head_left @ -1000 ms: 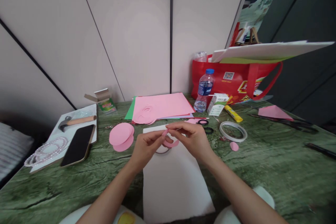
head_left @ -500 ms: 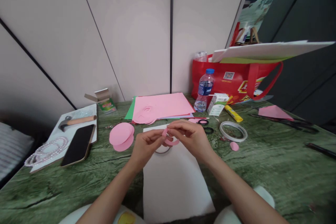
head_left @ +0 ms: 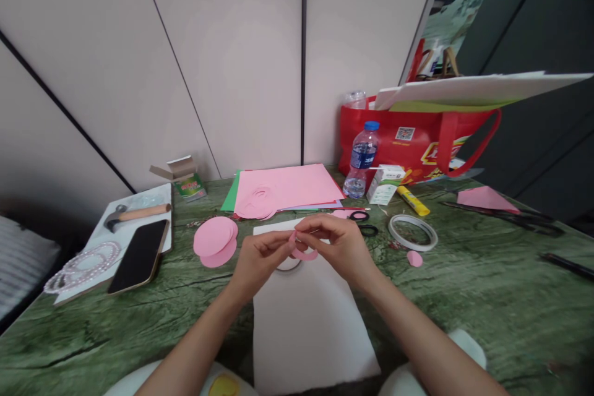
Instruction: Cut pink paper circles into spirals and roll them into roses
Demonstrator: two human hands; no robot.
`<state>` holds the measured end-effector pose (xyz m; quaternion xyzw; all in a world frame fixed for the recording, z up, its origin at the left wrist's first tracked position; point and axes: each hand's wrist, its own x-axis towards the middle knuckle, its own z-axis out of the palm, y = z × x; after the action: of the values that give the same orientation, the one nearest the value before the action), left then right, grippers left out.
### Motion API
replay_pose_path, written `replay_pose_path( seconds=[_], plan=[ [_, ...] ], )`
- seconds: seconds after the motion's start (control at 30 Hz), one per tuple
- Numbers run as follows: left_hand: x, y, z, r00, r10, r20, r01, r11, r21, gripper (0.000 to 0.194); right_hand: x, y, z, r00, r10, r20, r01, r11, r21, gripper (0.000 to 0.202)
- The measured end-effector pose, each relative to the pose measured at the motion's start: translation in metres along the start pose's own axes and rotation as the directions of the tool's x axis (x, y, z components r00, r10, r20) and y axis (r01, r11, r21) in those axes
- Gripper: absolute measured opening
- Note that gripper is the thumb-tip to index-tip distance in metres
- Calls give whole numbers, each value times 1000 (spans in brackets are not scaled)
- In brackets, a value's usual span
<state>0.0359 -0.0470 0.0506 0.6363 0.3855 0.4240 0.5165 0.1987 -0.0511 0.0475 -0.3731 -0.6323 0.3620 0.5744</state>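
A curled pink paper strip is pinched between the fingertips of my left hand and my right hand, which meet over the far part of a white board. The strip's upper end is partly hidden by the fingers. Below the strip, a round dark-edged object lies on the board, mostly covered by my hands. To the left of my left hand are stacked pink paper circles. Black-handled scissors lie just beyond my right hand.
Pink sheets lie at the back. On the right are a bottle, a small carton, a glue stick, a tape roll and a red bag. A phone and hammer are left.
My fingertips have shifted very slightly, and the curled pink strip between them sits a little lower. Both hands still pinch it.
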Motion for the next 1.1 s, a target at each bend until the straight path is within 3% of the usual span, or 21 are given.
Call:
replay_pose_path(
  seconds=[0.2, 0.7, 0.93, 1.1],
  plan=[
    [1, 4, -1, 998, 51, 34, -55, 993, 108, 23, -1, 4, 0, 1000, -28, 14, 29, 998, -60, 15],
    [1, 4, -1, 994, -69, 80, 76, 992, -96, 19, -3, 1, 4, 992, 9, 124, 0, 997, -75, 29],
    [5, 4, -2, 981, -188, -45, 153, 897, -414, 15, 1, 5, 3, 972, 198, 127, -213, 971, 112, 30],
    [7, 4, -2, 975, -214, -63, 157, 859, -487, 16, 2, 10, 3, 921, 342, 185, -381, 889, 253, 37]
  ],
)
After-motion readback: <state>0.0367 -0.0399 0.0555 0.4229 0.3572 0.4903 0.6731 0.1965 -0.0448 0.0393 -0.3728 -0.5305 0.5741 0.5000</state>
